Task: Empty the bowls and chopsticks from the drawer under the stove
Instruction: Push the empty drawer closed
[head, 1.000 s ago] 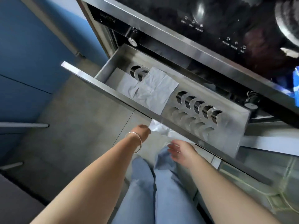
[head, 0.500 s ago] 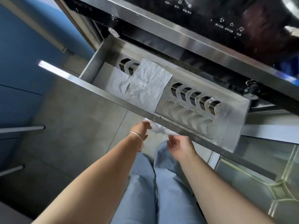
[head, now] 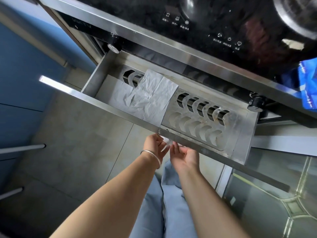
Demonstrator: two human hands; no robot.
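Note:
The steel drawer [head: 96, 98] under the stove [head: 197, 19] stands pulled out. No bowls or chopsticks show in it. A crumpled grey-white liner sheet [head: 147, 97] lies over its slotted steel rack [head: 202, 121]. Just below the drawer's front edge, my left hand [head: 153, 145], with a bangle on the wrist, pinches a small white sheet [head: 166, 143]. My right hand [head: 185, 157] meets it from the right, fingertips on the same sheet. Most of that sheet is hidden behind the drawer front and my fingers.
Blue cabinet fronts [head: 20, 69] with white bar handles [head: 22, 148] stand at the left. Grey floor tiles [head: 68, 152] lie below. A glass-panelled door [head: 274, 194] sits under the drawer at the right. Two stove knobs [head: 113, 48] flank the drawer opening. My blue-jeaned legs [head: 164, 212] are beneath my arms.
Both hands have risen to the drawer's front edge and come together on the white sheet, which shows less than before. The view has shifted closer to the drawer.

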